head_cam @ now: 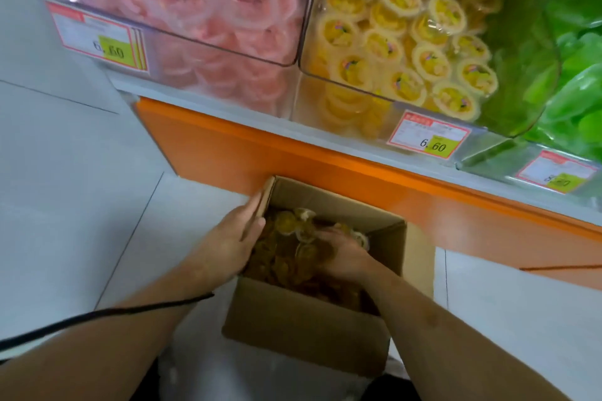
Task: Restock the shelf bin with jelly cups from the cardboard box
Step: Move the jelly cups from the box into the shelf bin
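1. The cardboard box (312, 319) sits on pale floor below the orange shelf (325, 169).
2. My left hand (233, 238) rests flat on its flap; my right hand (342, 254) curls over jelly cups (290, 225) inside.
3. Light, slick, squashable — I'd grip them by the rims for the yellow shelf bin (358, 107).

Pale tiled floor (58, 205) meets an orange shelf base (228, 156).

— What stood beside me up there?
— A clear bin of pink cups (182, 3) on my left, a price tag (97, 34) on its front, and green packets (566, 52) on my right.
— And lower down?
— An orange shelf front (325, 169), pale floor tiles (65, 172), and a black cord (97, 314).
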`<state>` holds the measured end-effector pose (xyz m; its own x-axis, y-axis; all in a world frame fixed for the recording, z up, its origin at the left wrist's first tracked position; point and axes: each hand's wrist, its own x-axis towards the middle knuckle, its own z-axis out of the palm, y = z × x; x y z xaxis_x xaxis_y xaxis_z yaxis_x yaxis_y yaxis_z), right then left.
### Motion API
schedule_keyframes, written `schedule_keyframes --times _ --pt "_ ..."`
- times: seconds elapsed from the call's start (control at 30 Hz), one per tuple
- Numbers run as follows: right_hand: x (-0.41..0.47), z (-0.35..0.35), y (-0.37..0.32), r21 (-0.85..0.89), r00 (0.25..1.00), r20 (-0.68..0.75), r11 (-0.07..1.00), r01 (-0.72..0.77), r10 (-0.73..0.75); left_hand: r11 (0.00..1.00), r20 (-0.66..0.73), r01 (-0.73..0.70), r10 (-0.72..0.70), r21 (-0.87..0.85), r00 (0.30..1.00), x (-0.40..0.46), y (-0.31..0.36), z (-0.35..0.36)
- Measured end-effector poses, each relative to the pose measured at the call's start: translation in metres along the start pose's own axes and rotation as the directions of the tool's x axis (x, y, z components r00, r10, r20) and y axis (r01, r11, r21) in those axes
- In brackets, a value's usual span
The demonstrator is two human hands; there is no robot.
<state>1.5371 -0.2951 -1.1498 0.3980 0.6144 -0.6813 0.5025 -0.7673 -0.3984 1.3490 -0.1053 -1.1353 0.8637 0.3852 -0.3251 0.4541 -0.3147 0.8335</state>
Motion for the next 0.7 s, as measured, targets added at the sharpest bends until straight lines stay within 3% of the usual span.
schedule_keyframes --times 0.17,0.7 --pt "0.023 0.019 0.005 -0.237 0.994 0.101 0.971 -0.015 0.040 0.995 -0.045 -0.018 0.014 -0.094 0.999 0.005 -0.007 0.015" --pt "0.029 0.033 0.002 -0.314 0.993 0.119 0.949 0.016 0.023 0.998 -0.070 0.063 -0.064 -0.030 0.995 0.006 -0.014 0.020"
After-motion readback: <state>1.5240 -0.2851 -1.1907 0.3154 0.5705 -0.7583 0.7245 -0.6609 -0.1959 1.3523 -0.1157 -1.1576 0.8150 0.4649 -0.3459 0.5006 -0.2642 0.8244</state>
